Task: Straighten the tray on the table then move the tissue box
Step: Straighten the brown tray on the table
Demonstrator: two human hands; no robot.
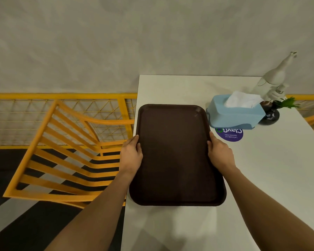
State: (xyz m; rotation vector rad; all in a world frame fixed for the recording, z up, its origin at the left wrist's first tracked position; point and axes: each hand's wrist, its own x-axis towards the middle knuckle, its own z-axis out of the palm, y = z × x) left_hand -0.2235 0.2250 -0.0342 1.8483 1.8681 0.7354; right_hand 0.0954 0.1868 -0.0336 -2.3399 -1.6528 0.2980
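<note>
I read "ClayGo" on the purple round sticker (229,134), partly under the blue tissue box (234,115), tissue poking out. My left hand (131,153) and right hand (219,153) gripped the empty brown tray's (176,156) long edges on the white surface (261,178), near its left edge beside a yellow chair (62,151).

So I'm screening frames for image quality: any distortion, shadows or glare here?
Head view: wide-angle distortion bows the yellow railing and splays the white table edges. Soft shadows fall below the brown tray, held by the left hand and right hand. No harsh glare; the tissue box is slightly soft.
</note>
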